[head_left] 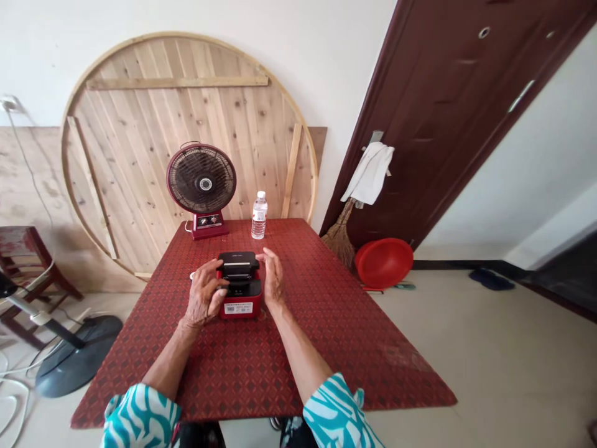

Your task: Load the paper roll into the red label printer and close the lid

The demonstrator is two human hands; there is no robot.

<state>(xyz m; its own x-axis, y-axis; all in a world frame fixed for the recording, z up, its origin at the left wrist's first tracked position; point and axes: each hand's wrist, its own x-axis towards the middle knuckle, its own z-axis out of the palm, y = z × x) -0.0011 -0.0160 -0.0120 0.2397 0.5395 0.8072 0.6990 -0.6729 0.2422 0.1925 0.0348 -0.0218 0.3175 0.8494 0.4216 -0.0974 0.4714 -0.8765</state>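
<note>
A small red device with a black top stands on the table in front of me, a white printed label on its near face. Its black lid is tilted up at the back, with a dark gap below it. From the left, my left hand grips the device, fingertips on the edge of the black part and thumb near the front. My right hand is open along the right side, its fingers stretched toward the lid's right edge; whether they touch it I cannot tell.
A red-patterned cloth covers the table. At its far side stand a red fan and a clear water bottle. A round wooden tabletop leans on the wall. Right are a broom and red basin; left, a black stand base.
</note>
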